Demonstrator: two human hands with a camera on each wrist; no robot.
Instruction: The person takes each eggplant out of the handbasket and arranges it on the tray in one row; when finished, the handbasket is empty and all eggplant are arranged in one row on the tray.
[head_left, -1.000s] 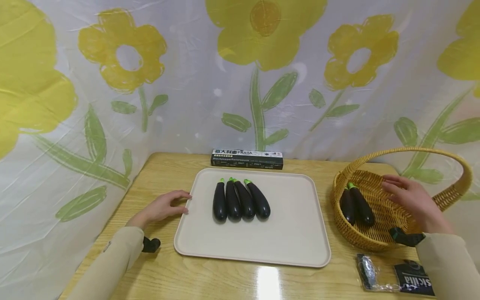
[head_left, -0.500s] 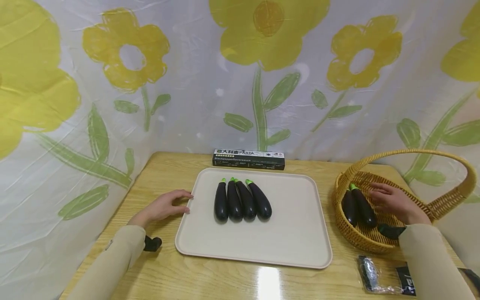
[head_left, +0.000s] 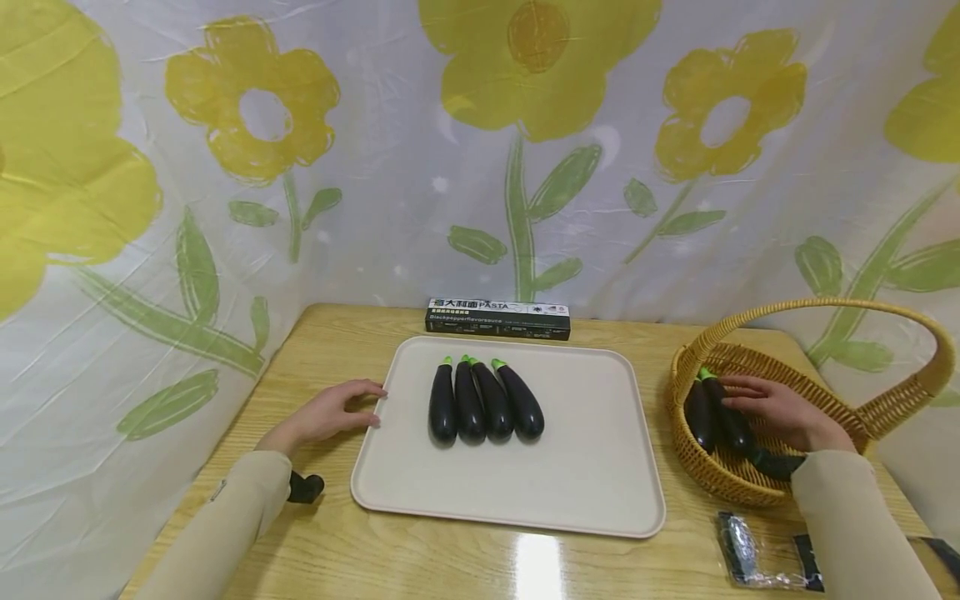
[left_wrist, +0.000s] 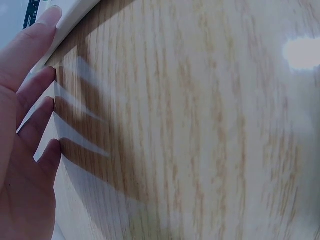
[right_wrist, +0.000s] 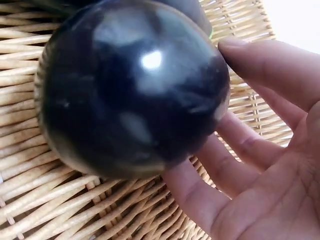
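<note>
By the table's [head_left: 420, 562] right edge, inside the basket [head_left: 699, 468], the right hand [head_left: 783, 412] curls thumb and fingers around an eggplant [right_wrist: 135, 100] — the left hand [head_left: 326, 414], fingers spread, rests by the tray's [head_left: 585, 467] left edge.

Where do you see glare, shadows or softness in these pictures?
Head view: bright glare on the near part of the table. Left wrist view: shadows like fingers beside the left hand, white glare at upper right. Right wrist view: white highlight on the eggplant, its outline somewhat soft.
</note>
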